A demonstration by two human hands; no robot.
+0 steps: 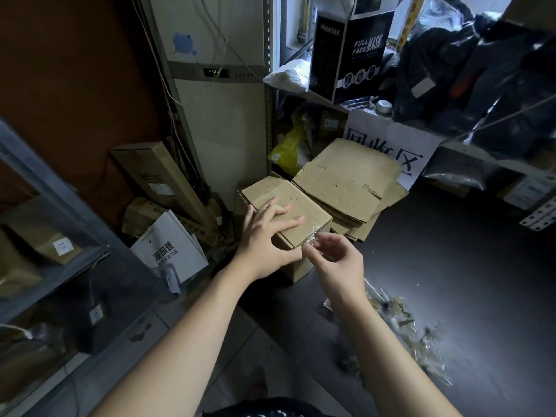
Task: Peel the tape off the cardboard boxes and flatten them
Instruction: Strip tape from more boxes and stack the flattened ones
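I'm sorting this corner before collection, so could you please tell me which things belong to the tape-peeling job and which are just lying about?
Belongs to the job: box, steadied by the left hand; tape at its corner, pinched by the right hand; stack of flattened boxes; tape scraps on the floor.
Lying about: black mask box; white paper bag; long carton; yellow bag.

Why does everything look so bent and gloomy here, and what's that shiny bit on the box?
Head view: the wide-angle lens tilts and stretches the grey shelf frame; light is dim, the floor nearly black; the shine is glare off clear tape at the cardboard box corner; the tape scraps look smeared.
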